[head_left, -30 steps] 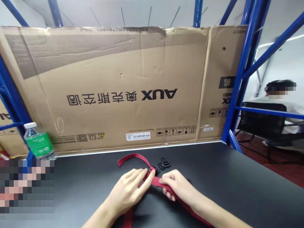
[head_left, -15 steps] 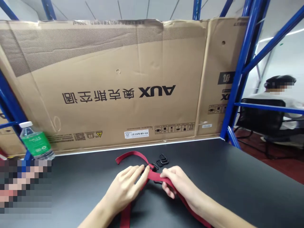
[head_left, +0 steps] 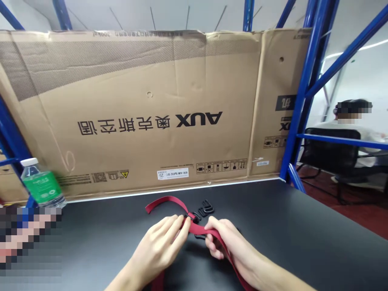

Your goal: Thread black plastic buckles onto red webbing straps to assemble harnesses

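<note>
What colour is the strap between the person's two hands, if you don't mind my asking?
The strap is plain red, showing best in the head view.

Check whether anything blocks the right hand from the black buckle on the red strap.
Nothing visible between the right hand and the buckle except the red strap it grips; a black loop shows along its near edge.

Behind the tabletop (head_left: 281, 214) stood an AUX carton (head_left: 127, 93), its printing upside down, within a blue metal rack (head_left: 298, 109). A green-labelled water bottle (head_left: 43, 184) was near its lower left corner. Off to the right, a person (head_left: 353, 113) sat in a black chair (head_left: 333, 147) above a reddish floor (head_left: 360, 216).
</note>
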Demonstrator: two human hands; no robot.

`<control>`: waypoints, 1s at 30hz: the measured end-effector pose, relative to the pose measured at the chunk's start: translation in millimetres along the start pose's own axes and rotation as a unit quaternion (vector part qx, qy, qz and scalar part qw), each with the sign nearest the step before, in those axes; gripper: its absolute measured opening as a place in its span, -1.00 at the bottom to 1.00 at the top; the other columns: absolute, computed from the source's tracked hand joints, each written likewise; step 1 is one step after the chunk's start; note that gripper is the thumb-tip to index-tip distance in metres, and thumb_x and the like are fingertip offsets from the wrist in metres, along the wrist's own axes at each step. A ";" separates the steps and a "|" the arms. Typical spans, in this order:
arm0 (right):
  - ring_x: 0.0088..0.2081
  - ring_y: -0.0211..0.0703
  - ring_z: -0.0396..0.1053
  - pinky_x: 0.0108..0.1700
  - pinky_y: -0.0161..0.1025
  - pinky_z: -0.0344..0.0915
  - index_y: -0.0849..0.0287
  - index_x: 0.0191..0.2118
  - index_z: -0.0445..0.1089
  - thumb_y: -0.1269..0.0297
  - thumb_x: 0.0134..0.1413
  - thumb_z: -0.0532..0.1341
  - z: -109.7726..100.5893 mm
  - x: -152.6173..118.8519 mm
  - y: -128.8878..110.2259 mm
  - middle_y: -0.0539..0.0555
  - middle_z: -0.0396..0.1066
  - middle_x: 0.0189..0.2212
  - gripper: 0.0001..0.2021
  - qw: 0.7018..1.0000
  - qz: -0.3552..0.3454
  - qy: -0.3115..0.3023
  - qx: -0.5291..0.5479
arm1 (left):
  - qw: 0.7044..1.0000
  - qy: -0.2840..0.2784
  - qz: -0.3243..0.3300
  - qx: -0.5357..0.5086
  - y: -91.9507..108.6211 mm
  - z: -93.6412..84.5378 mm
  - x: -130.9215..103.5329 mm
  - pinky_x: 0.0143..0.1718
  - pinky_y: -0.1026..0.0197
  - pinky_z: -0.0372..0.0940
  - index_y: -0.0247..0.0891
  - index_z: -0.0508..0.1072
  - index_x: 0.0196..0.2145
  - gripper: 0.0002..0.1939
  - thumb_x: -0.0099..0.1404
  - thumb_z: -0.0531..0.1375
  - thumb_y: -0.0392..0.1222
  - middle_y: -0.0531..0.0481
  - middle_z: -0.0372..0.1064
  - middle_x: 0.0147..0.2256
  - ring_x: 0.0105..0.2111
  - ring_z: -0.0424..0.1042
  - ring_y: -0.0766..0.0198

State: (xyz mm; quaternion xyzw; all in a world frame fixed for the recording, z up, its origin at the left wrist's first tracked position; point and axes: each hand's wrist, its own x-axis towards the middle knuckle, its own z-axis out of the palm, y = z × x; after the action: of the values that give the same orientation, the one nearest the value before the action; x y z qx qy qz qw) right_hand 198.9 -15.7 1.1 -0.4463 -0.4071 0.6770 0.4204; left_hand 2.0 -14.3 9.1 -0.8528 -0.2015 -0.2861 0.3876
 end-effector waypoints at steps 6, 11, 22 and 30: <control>-0.67 -0.40 0.12 -0.58 -0.39 -0.01 0.18 -0.61 0.19 0.21 -0.13 0.15 -0.5 -0.9 2.0 -0.06 0.26 -0.71 -0.80 1.000 0.000 -0.002 -0.008 | 1.000 0.011 0.002 0.004 2.3 -1.5 0.9 -0.20 0.20 0.45 -0.43 0.46 -0.13 -0.62 0.42 -0.14 -0.48 -0.17 0.57 -0.24 -0.22 0.54 0.17; -0.66 -0.40 0.14 -0.56 -0.39 0.02 0.16 -0.60 0.16 0.22 -0.12 0.14 -0.1 -2.5 5.2 -0.07 0.26 -0.71 -0.81 1.000 0.019 0.006 0.008 | 1.000 0.010 0.001 0.011 2.2 -4.8 4.5 -0.19 0.20 0.44 -0.44 0.47 -0.14 -0.60 0.42 -0.16 -0.50 -0.17 0.57 -0.25 -0.23 0.54 0.17; -0.62 -0.36 0.18 -0.52 -0.36 0.07 0.18 -0.55 0.24 0.14 -0.11 0.21 2.6 -1.8 8.7 -0.06 0.30 -0.66 -0.77 1.000 0.000 0.016 0.019 | 1.000 0.012 0.005 0.021 3.3 -6.0 3.8 -0.16 0.20 0.44 -0.43 0.46 -0.11 -0.63 0.42 -0.13 -0.47 -0.16 0.57 -0.25 -0.20 0.52 0.17; -0.62 -0.34 0.15 -0.44 -0.31 0.14 0.22 -0.60 0.33 -0.02 -0.10 0.27 8.2 -5.3 6.0 -0.01 0.33 -0.64 -0.63 0.997 -0.073 -0.013 0.030 | 0.999 -0.014 0.002 0.035 3.1 -4.8 -2.8 -0.09 0.20 0.44 -0.43 0.41 0.02 -0.62 0.40 -0.11 -0.46 -0.20 0.56 -0.17 -0.11 0.52 0.15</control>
State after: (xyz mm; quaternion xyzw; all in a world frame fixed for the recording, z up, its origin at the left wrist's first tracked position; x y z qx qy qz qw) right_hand 191.2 -24.0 -0.9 -0.3939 -0.4237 0.6617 0.4769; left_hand 0.1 -20.2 8.1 -0.8429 -0.2150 -0.2662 0.4152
